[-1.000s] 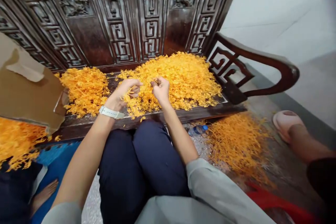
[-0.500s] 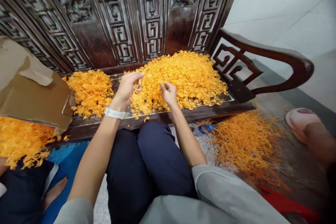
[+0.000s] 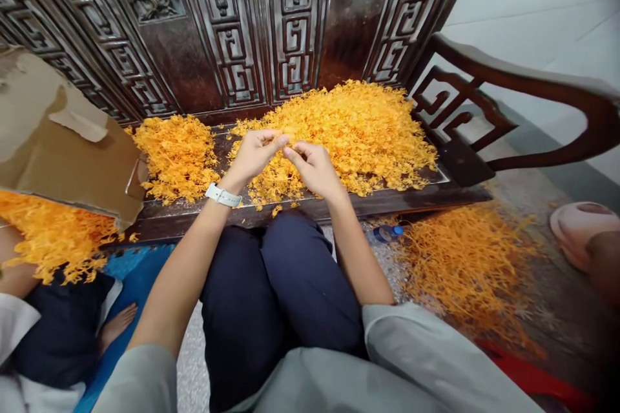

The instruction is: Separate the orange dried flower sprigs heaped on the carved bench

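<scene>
As hands (image 3: 256, 158) pinch together, orange florets (image 3: 368, 122) heaped beneath both.

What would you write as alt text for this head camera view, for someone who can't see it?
A person's left hand and right hand meet, fingertips close, above a heap of small orange flowers on a dark carved wooden bench. A white watch circles the left wrist, and more orange flowers lie on the floor.

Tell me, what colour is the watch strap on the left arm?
The slim wristwatch strap is white; the head view shows it best.
</scene>
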{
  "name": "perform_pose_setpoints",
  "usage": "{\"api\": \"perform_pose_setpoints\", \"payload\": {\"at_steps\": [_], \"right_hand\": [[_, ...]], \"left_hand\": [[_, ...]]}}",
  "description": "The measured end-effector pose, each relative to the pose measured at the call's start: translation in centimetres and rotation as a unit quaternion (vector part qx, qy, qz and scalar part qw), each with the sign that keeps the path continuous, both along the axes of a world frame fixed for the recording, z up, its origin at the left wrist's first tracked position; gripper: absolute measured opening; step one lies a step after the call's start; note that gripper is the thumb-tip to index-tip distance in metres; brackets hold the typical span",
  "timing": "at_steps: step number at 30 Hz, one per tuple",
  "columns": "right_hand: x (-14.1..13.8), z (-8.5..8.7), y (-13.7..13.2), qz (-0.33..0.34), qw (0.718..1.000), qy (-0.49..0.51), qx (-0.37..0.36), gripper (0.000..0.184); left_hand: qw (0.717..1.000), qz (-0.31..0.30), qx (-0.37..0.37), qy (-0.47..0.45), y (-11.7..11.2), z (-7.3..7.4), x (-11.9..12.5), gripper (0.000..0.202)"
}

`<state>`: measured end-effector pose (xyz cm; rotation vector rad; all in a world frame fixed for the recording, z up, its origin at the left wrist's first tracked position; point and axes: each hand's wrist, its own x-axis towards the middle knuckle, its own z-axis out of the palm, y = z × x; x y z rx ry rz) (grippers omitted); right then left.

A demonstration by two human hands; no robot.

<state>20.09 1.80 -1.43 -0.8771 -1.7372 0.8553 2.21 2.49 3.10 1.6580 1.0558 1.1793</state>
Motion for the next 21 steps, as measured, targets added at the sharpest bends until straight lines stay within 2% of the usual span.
{"api": "perform_pose_setpoints", "payload": {"at_steps": [5, 8, 10, 14, 16, 19, 21], "right_hand": [[-1.3, 0.3, -0.6, 0.02, 0.999, 0.043, 0.02, 0.057], [-2.1, 0.4, -0.9, 0.033, 0.993, 0.105, 0.036, 0.053], [-2.4, 0.3, -1.1, 0.055, 0.985, 0.16, 0.021, 0.054], [-2.2, 0.2, -1.7, 0.113, 0.959, 0.257, -0.039, 0.05], [-1.6, 0.5, -2.2, 0.16, 0.939, 0.302, -0.044, 0.045], [0.0, 1.6, -3.0, 0.265, 0.894, 0.361, -0.021, 0.049], [1.2, 2.4, -3.4, 0.287, 0.882, 0.374, -0.019, 0.054]], "left_hand": [[0.99, 0.067, -0.087, -0.085, -0.8, 0.7, 0.8, 0.051], [0.972, 0.1, -0.16, -0.141, -1.2, 1.2, 1.5, 0.043], [0.964, 0.115, -0.181, -0.155, -1.6, 1.5, 2.1, 0.039], [0.97, 0.104, -0.17, -0.14, -2.0, 2.1, 3.3, 0.036], [0.972, 0.106, -0.16, -0.134, -1.9, 2.4, 3.3, 0.036], [0.968, 0.133, -0.138, -0.16, -1.3, 2.6, 2.3, 0.036], [0.967, 0.131, -0.128, -0.178, -1.0, 2.5, 1.3, 0.036]]}}
